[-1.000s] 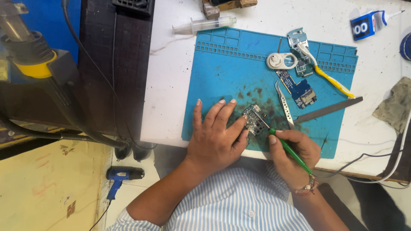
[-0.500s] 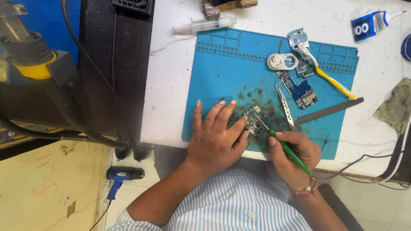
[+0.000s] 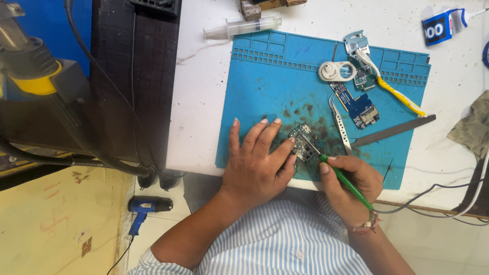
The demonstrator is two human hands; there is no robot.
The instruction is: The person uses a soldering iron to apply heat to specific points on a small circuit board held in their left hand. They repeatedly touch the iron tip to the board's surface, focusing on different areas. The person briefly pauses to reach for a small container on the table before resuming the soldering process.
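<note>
A small dark circuit board (image 3: 304,142) lies on a blue work mat (image 3: 265,86) near the table's front edge. My left hand (image 3: 254,163) rests flat on the mat, fingertips pressing the board's left side. My right hand (image 3: 351,186) grips a green-handled soldering iron (image 3: 346,183), its thin tip touching the board's right part. Metal tweezers (image 3: 340,125) lie just right of the board.
On the mat are a blue circuit board (image 3: 359,104), a white magnifier (image 3: 337,71), a yellow-handled toothbrush (image 3: 395,94) and a flat metal file (image 3: 392,131). A syringe (image 3: 242,28), a glue tube (image 3: 445,25) and a rag (image 3: 471,130) lie on the white table. A blue drill (image 3: 145,209) is on the floor.
</note>
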